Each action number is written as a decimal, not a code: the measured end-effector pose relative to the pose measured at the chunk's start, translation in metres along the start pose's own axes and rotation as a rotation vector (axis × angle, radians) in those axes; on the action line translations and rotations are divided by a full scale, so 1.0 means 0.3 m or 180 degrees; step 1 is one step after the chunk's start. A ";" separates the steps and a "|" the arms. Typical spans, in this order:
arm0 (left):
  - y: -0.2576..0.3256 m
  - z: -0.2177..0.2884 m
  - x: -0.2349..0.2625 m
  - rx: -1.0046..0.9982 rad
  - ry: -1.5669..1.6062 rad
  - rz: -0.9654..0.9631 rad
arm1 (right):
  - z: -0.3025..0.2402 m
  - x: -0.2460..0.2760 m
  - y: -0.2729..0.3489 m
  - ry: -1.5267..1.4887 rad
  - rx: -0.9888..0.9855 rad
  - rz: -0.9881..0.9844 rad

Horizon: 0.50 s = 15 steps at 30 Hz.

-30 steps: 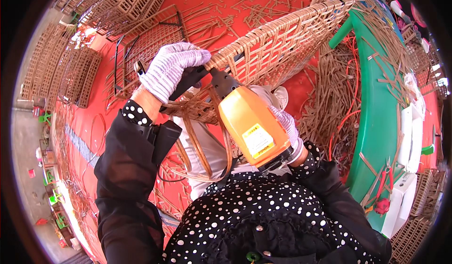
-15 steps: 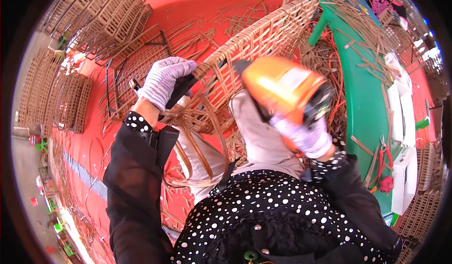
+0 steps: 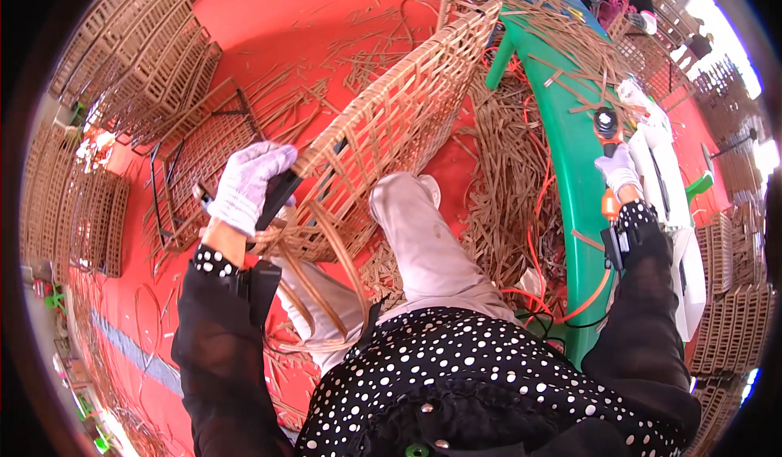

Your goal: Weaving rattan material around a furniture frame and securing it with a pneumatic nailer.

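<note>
The left hand (image 3: 248, 186), gloved in white, was clenched around the black frame edge (image 3: 281, 196) at the near corner of the woven wicker panel (image 3: 391, 127), whose loose strips curled down over the person's lap. The panel was seen tilted, running from that grip at 9 o'clock up toward 12 o'clock above the red floor (image 3: 269, 17). The right hand (image 3: 617, 168), also gloved, was stretched out to 3 o'clock over the green surface (image 3: 570, 155) and was closed on an orange power tool (image 3: 607, 127) there — how tightly the fingers wrapped it could not be told at that size. An orange cable (image 3: 570, 306) was seen trailing from the surface edge down toward the lap.

Half a second before, the orange tool had been held up large in the right hand at the centre of the view, just beside the panel; it had since been carried out to the green surface, well apart from the panel. The left grip on the frame edge was unchanged — same corner, same hold.
</note>
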State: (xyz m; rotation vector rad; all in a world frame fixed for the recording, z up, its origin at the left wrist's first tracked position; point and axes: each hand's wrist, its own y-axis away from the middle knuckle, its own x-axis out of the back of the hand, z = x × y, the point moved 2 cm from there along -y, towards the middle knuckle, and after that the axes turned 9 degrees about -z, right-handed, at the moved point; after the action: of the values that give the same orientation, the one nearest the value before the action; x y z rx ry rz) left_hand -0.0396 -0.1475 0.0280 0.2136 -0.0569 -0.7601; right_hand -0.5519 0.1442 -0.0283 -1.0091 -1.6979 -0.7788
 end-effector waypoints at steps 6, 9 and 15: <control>-0.035 -0.119 0.131 -0.2379 -0.3600 -0.0142 | -0.064 -0.048 -0.054 0.0390 0.0018 -0.1047; -0.024 -0.123 0.153 -0.1319 -0.3007 0.0254 | -0.041 -0.031 -0.001 -0.0141 -0.0006 0.0132; -0.047 -0.103 0.104 -0.1128 -0.1601 0.0415 | 0.355 0.163 0.233 0.0245 -0.0404 0.0714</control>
State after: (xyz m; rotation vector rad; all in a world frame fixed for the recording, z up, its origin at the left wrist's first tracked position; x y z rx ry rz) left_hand -0.0225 -0.1738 -0.0058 -0.3198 -0.4055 -0.6665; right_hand -0.5425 0.2794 -0.0129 -1.2179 -1.4545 -0.7745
